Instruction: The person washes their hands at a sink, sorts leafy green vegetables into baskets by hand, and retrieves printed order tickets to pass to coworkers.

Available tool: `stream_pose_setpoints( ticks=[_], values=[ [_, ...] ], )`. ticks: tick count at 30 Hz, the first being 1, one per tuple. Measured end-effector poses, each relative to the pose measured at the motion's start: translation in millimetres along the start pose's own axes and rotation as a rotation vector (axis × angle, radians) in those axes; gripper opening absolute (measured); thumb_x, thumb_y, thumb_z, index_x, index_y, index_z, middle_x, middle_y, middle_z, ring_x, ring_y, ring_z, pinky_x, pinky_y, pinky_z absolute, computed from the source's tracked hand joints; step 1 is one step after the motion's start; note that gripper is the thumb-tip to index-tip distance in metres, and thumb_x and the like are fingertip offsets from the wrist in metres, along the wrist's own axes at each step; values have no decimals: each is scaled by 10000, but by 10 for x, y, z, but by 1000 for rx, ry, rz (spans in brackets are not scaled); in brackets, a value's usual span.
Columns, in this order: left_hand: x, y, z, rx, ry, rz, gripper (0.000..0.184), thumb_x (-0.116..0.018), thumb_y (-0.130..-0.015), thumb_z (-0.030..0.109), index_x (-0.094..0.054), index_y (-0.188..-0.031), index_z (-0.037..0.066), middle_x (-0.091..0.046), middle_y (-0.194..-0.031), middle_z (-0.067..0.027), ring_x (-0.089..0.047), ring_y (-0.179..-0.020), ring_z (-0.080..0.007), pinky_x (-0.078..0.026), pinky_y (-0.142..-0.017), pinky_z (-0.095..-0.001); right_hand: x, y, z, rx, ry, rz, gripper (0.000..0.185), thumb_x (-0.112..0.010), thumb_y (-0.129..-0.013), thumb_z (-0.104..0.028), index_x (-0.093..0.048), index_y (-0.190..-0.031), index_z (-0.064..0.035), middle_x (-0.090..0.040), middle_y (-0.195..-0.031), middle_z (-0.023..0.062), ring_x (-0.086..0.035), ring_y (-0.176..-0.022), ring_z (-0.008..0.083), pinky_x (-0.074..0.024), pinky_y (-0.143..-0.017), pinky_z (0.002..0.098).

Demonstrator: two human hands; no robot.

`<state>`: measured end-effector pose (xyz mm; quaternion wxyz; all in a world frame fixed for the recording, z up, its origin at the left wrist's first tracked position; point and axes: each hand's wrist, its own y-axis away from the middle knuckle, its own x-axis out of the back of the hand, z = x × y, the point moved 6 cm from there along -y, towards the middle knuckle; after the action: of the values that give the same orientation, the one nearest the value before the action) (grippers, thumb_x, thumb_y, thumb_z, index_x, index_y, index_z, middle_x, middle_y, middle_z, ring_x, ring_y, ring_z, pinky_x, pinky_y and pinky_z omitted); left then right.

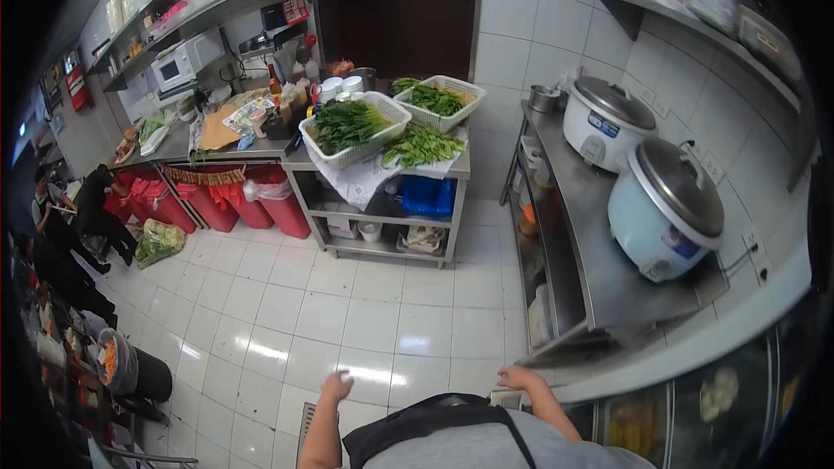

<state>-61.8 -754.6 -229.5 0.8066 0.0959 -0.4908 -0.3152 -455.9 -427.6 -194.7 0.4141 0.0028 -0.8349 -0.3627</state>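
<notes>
My left hand [337,386] is at the lower middle, over the white tiled floor. Its fingers are loosely bent and apart, with a bright patch between them that looks like glare off the tiles. To the right, my right hand [519,377] is beside a pale edge of the glass-topped unit [638,430]; whether it touches that edge I cannot tell. Its fingers are slightly apart, and no object shows in them. Ahead stands a steel table [382,254] bearing a white basket of leafy greens [354,124], a second basket [452,104] and loose greens [423,148].
On the right counter [565,208] sit two large rice cookers, one white [599,143], one pale blue [651,226]. Red bins [278,208] line the far left side. Several people [91,208] in dark clothes are at the left, near a black bin [152,373] and a bag of greens [161,241].
</notes>
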Motion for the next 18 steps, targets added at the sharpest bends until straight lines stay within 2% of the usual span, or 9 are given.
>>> stream_pose_setpoints(
  ticks=[2,3,4,6,9,11,13,15,18],
  values=[
    [-383,-96,-378,-37,-23,-108,529,-595,-776,413,-557,-1206,106,-555,-1212,-180,-509,-1144,-344,-400,-972,-410,609,-492,-176,74,-107,46,494,-617,-748,-348,-591,-1139,-47,-609,-1102,185,-562,-1048,339,-445,-903,392],
    [-538,-33,-581,11,-126,-141,545,-598,-776,424,-565,-1190,71,-555,-1205,-189,-501,-1153,-343,-410,-966,-398,924,-680,-229,83,-48,118,483,-618,-751,-332,-588,-1140,-47,-613,-1088,188,-569,-1036,334,-449,-896,391],
    [-706,28,-852,176,-170,-308,551,-596,-777,433,-567,-1189,68,-549,-1210,-197,-499,-1160,-331,-410,-969,-404,1231,-861,-297,92,11,189,472,-619,-754,-315,-584,-1141,-46,-616,-1074,192,-577,-1023,329,-454,-889,390],
    [-804,247,-1148,277,-226,-512,536,-577,-792,442,-577,-1177,69,-544,-1232,-169,-492,-1170,-328,-411,-968,-404,1777,-1149,-481,150,-60,241,464,-625,-760,-299,-577,-1140,-37,-618,-1074,184,-586,-1010,325,-464,-874,378],
    [-553,250,-1079,520,-270,-681,522,-509,-827,456,-584,-1162,62,-536,-1246,-153,-489,-1172,-328,-403,-976,-407,2435,-1564,-567,241,-160,311,457,-626,-758,-284,-575,-1137,-33,-617,-1074,185,-584,-1014,329,-463,-876,380],
    [-318,-120,-738,528,-303,-729,522,-464,-850,465,-589,-1152,58,-530,-1255,-143,-488,-1173,-328,-397,-981,-409,2608,-1728,-497,237,-158,364,461,-629,-756,-280,-573,-1141,-34,-614,-1085,187,-581,-1016,339,-459,-882,382],
    [-81,-732,-230,412,-368,-721,529,-419,-873,474,-594,-1142,53,-525,-1265,-132,-486,-1174,-327,-391,-986,-411,2677,-1803,-340,135,-46,264,471,-632,-756,-288,-570,-1149,-35,-613,-1086,186,-581,-1016,338,-460,-879,382],
    [-197,-1925,85,37,-525,-540,507,-504,-827,447,-603,-1122,46,-544,-1233,-151,-506,-1141,-335,-405,-965,-421,2717,-1865,-55,63,-34,185,476,-636,-761,-305,-573,-1148,-36,-623,-1064,173,-592,-989,322,-464,-864,374],
    [47,-3326,1149,-98,-317,-192,523,-608,-782,357,-546,-1201,52,-545,-1212,-196,-498,-1154,-342,-407,-967,-412,2867,-1803,382,-63,-173,226,479,-643,-763,-320,-580,-1146,-38,-641,-1015,159,-609,-949,294,-471,-834,364]
  ],
)
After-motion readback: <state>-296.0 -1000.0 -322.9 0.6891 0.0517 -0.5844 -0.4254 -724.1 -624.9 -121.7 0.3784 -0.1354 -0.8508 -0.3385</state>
